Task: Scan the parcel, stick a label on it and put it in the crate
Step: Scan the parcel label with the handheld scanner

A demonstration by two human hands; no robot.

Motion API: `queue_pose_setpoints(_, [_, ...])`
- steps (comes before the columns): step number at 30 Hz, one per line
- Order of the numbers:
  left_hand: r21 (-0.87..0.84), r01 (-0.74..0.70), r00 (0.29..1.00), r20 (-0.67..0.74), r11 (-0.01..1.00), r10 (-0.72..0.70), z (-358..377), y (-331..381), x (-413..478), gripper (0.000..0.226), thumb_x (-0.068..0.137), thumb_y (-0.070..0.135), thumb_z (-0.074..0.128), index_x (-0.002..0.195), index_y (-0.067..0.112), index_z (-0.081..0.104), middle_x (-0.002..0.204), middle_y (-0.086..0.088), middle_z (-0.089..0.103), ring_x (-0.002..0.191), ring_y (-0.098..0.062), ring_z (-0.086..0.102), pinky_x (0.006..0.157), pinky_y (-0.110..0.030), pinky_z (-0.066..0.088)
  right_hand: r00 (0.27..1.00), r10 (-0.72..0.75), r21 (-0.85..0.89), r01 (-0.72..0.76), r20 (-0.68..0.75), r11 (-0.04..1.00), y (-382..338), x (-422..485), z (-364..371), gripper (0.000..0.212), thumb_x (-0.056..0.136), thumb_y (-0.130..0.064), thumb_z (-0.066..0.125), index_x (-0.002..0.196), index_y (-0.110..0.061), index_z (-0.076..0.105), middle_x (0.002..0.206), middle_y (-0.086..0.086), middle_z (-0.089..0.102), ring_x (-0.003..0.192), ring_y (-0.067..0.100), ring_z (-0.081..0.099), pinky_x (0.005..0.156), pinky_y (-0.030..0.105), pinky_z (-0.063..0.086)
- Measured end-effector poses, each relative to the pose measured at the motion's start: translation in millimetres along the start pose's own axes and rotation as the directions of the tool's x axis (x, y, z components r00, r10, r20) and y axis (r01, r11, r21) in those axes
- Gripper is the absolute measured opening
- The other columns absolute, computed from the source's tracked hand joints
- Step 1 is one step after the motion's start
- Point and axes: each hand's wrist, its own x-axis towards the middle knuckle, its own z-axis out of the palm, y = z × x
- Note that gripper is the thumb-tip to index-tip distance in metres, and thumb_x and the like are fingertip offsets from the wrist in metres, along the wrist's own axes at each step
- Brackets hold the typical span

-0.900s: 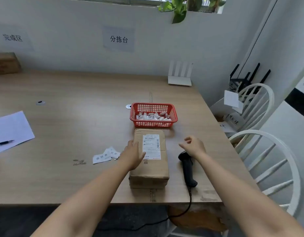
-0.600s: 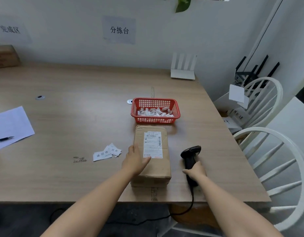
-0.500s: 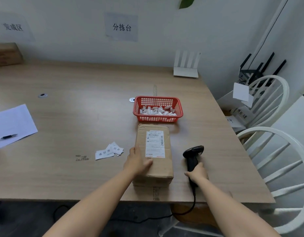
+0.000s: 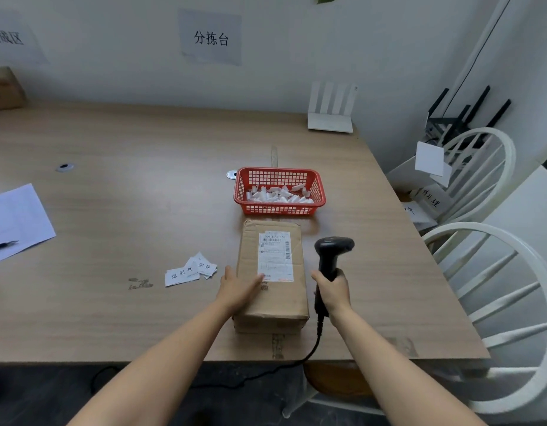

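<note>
Left hand (image 4: pixel 239 289) lies flat on the parcel (image 4: pixel 272 276), hiding its corner; right hand (image 4: pixel 331 291) grips the scanner (image 4: pixel 330 256), trigger seemingly covered.

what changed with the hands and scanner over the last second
The right hand closed around the scanner, which had lain flat on the table, and stood it upright beside the parcel. The left hand stayed flat on the parcel, which has not moved.
</note>
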Motion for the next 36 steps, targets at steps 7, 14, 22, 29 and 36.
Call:
queue_pose_setpoints(7, [-0.290, 0.185, 0.973, 0.186, 0.939, -0.134, -1, -20, 8, 0.079, 0.078, 0.070, 0.037, 0.136, 0.017, 0.032, 0.132, -0.010, 0.053, 0.105, -0.024, 0.056, 0.073, -0.035, 0.050, 0.996, 0.022, 0.020, -0.023, 0.081, 1.000, -3, -11, 14, 0.014, 0.079, -0.012, 0.058, 0.089, -0.006, 0.050, 0.062, 0.005, 0.050, 0.054, 0.017, 0.048, 0.053, 0.031, 0.040])
queue_pose_setpoints(14, [-0.490, 0.192, 0.944, 0.329, 0.850, -0.023, 2, -22, 1, 0.051, 0.090, 0.057, 0.031, 0.136, 0.037, 0.031, 0.136, 0.003, 0.052, 0.111, -0.015, 0.058, 0.072, -0.031, 0.050, 0.999, -0.004, 0.005, 0.004, 0.043, 1.000, -7, -14, 10, 0.015, 0.080, -0.013, 0.059, 0.090, -0.007, 0.051, 0.063, 0.004, 0.052, 0.057, 0.017, 0.049, 0.054, 0.029, 0.040])
queue_pose_setpoints(22, [-0.518, 0.060, 0.953, 0.285, 0.853, 0.106, -3, -21, -7, 0.065, 0.088, 0.047, 0.048, 0.141, 0.046, 0.010, 0.137, 0.013, 0.046, 0.117, -0.015, 0.051, 0.086, -0.037, 0.046, 0.994, -0.111, -0.071, 0.109, -0.025, 0.992, -20, -19, 4, 0.016, 0.079, -0.017, 0.061, 0.090, -0.009, 0.053, 0.070, 0.007, 0.058, 0.066, 0.024, 0.055, 0.059, 0.031, 0.042])
queue_pose_setpoints(29, [-0.536, -0.012, 0.953, 0.250, 0.844, 0.172, -11, -21, -12, 0.079, 0.070, 0.032, 0.069, 0.135, 0.045, 0.027, 0.103, 0.014, 0.067, 0.099, -0.016, 0.061, 0.073, -0.041, 0.054, 0.962, -0.256, -0.081, 0.265, 0.099, 0.961, -44, -47, -5, 0.018, 0.080, -0.004, 0.055, 0.093, -0.016, 0.052, 0.083, 0.004, 0.060, 0.069, 0.020, 0.056, 0.061, 0.033, 0.046])
queue_pose_setpoints(36, [-0.567, -0.025, 0.946, 0.254, 0.824, 0.203, -11, -16, -19, 0.080, 0.062, 0.036, 0.074, 0.129, 0.048, 0.032, 0.108, 0.003, 0.066, 0.105, -0.021, 0.061, 0.081, -0.046, 0.053, 0.914, -0.282, 0.017, 0.290, 0.291, 0.957, -57, -89, -4, 0.009, 0.084, -0.004, 0.056, 0.089, -0.009, 0.053, 0.061, 0.009, 0.051, 0.042, 0.013, 0.049, 0.040, 0.027, 0.044])
